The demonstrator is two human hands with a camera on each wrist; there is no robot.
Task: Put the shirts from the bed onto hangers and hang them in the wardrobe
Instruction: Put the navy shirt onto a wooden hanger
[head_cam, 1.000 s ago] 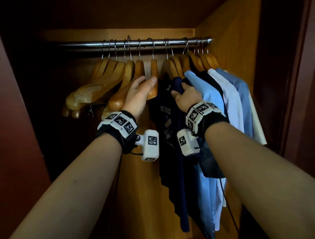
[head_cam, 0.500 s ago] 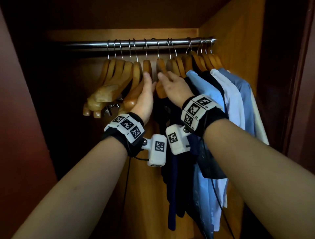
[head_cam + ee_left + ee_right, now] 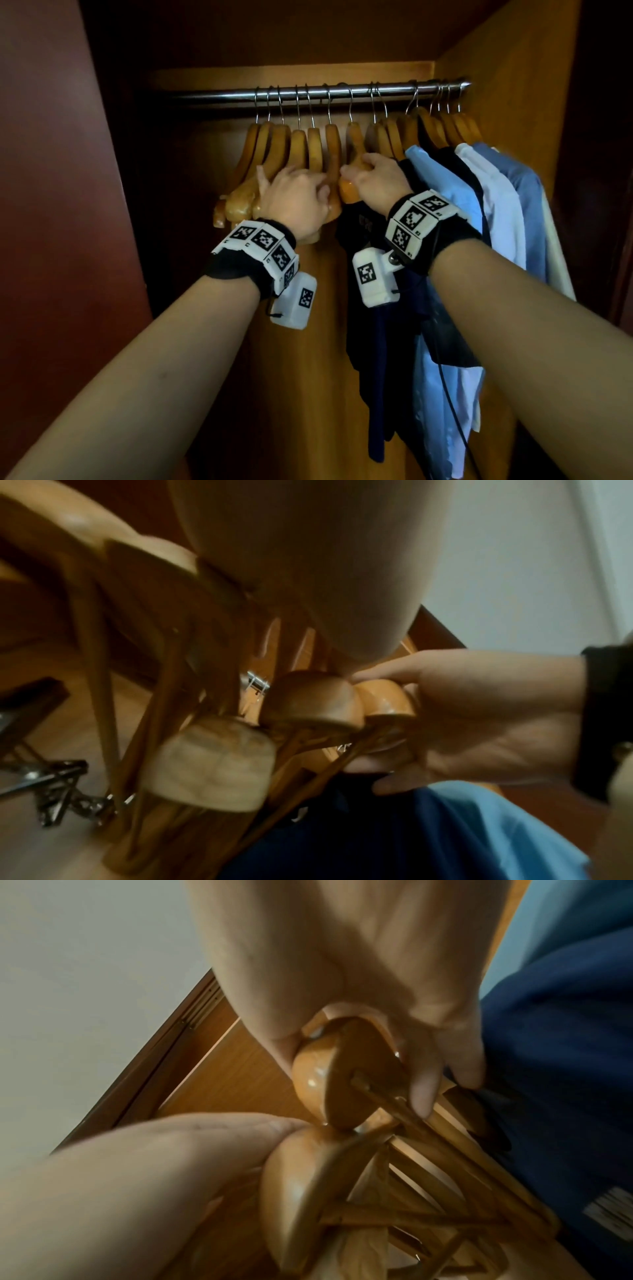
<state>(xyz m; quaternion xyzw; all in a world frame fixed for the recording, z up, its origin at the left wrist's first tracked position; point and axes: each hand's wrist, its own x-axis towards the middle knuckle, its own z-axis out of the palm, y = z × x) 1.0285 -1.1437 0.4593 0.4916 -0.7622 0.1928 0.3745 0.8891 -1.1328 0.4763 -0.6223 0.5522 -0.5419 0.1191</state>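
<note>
Right hand (image 3: 378, 181) curled round the end of 1 empty wooden hanger (image 3: 354, 164), thumb and fingers wrapping its rounded tip in the right wrist view. A second ago it rested on the navy T-shirt (image 3: 370, 274); it had since shifted left onto bare wood. Left hand (image 3: 294, 202) had dropped from the hanger necks to the clustered lower ends of the empty hangers (image 3: 274, 154), fingers bent round them, holding them aside. All hooks sat on the steel rail (image 3: 325, 96). Hung shirts (image 3: 479, 198) crowded the rail's right end, inside the wardrobe (image 3: 496, 102). Bed not in view. Judged: singling out 1 hanger for the next shirt.
</note>
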